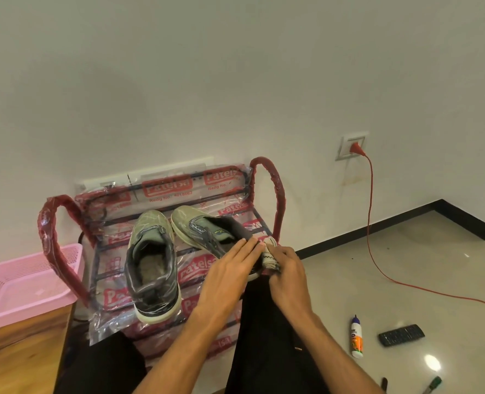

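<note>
White sock (269, 256) lies between the fingers, seemingly on a foot propped on the rack (267, 180). Right hand (288, 270) curls round it, probably to tug it. Left hand (229, 270) lies flat, fingers straight, steadying it beside the shoe (207, 227).

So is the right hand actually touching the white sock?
Touching. The head view shows the right hand with its fingers curled round the white sock, gripping it with no gap.

Plastic-wrapped red rack (273, 191), 2 grey shoes (153, 265) side by side on it
</note>
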A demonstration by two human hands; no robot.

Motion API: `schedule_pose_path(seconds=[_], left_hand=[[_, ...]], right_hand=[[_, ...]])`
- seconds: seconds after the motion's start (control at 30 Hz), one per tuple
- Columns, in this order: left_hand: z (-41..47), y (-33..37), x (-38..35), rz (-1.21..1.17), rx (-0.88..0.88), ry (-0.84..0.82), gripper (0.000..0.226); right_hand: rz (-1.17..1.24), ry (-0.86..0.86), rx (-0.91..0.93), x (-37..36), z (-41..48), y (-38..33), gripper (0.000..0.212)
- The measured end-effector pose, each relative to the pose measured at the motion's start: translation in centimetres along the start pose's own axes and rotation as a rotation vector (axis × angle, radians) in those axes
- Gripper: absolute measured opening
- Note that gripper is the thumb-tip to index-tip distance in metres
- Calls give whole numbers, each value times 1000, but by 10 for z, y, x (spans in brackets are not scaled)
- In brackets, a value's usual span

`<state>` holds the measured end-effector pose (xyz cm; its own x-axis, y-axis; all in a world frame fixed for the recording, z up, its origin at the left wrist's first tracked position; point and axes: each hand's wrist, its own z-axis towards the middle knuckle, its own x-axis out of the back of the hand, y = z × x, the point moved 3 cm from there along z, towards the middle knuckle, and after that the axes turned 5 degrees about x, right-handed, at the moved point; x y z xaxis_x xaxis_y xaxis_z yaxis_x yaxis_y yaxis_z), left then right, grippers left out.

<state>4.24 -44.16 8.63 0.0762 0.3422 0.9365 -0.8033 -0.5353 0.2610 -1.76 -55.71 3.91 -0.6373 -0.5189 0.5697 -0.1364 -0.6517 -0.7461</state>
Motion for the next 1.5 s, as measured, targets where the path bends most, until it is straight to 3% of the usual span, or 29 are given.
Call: schedule_pose_path(seconds=[0.13,0.23,0.4,0.5,0.67,0.83,1.0,1.17,1.37,1.5], left_hand=[[-8,-5,1,4,24,-17,79],[-7,-9,-3,-95,35,86,83],[-2,-17,-6,-279,130,131,74],[1,-19,-4,-288,140,106,75],[3,-15,2,-275,111,1,69],[5,-20,6,-144,84,-61,83],[0,-15,1,28,18,-132,98],[-1,-19,1,6,1,-148,103],[6,-24,-4,-116,6,-169,100],[10,-36,-14,-237,24,-157,102]], right_hand=[[0,-87,80,-1,4,-3,48],[-37,-160,62,0,19,0,41],[-57,-133,38,-3,6,-10,44],[-95,-126,56,-8,-6,-8,55],[-162,-59,-33,-12,4,-9,45],[-189,-117,123,-16,-18,-20,53],[-207,-58,-19,-17,1,-13,52],[-266,-122,130,-21,-19,-25,52],[-303,-61,74,-29,-8,-27,43],[-347,-140,199,-22,-14,-25,52]])
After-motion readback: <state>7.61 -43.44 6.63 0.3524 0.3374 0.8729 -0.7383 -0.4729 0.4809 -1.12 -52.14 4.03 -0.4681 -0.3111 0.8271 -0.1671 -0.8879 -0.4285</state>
